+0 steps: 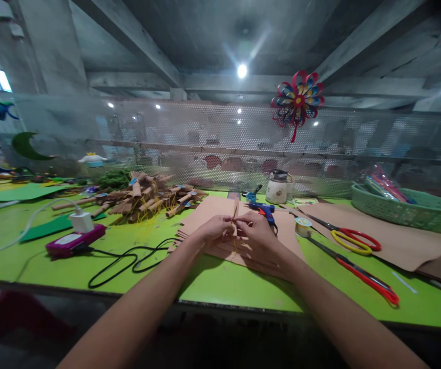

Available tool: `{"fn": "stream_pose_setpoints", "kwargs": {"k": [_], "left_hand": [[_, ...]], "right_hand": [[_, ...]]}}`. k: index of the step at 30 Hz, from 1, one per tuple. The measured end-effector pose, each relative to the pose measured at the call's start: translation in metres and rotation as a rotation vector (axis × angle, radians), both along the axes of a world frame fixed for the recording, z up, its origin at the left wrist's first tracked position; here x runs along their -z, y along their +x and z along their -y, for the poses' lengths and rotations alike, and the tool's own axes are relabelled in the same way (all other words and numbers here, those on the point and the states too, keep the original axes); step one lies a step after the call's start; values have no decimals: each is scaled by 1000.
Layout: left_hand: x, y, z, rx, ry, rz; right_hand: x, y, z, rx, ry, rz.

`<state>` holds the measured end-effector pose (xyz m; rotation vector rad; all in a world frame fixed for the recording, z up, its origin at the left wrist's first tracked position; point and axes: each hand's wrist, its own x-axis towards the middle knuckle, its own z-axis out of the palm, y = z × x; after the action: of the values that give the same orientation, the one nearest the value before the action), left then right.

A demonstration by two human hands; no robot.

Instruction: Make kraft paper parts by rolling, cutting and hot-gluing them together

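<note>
My left hand (pixel 219 229) and my right hand (pixel 256 229) meet over a stack of brown kraft paper sheets (pixel 205 210). Between their fingertips stands a narrow folded strip of brown paper (pixel 236 207), pinched by both. A thin yellow string (pixel 234 251) hangs below the fingers. Just beyond my right hand lies a blue hot glue gun (pixel 263 208), partly covered by that hand. A small spool (pixel 303 225) stands to the right of the paper. The exact grip of the lower fingers is hidden.
Scissors with red and yellow handles (pixel 354 241) and a red-handled cutter (pixel 370 277) lie right. A green basket (pixel 404 207) and a jar (pixel 276 188) stand behind. Left are rolled brown paper pieces (pixel 151 197), a purple power strip (pixel 76 240) and a black cord (pixel 131 256).
</note>
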<state>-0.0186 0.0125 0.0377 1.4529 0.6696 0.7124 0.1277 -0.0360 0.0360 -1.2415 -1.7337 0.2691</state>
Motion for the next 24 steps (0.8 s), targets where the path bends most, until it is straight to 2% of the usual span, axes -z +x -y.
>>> {"fn": "stream_pose_setpoints", "kwargs": {"k": [7, 11, 17, 20, 24], "left_hand": [[-5, -1, 5, 110, -146, 107], [-4, -2, 3, 58, -173, 78], [11, -3, -11, 45, -160, -14], [12, -5, -13, 19, -169, -5], [7, -8, -11, -43, -226, 37]], "right_hand": [[-3, 4, -2, -43, -61, -169], [-1, 14, -9, 19, -12, -207], [2, 38, -32, 187, -30, -134], [-8, 54, -51, 257, -54, -96], [-30, 75, -76, 358, -79, 5]]}}
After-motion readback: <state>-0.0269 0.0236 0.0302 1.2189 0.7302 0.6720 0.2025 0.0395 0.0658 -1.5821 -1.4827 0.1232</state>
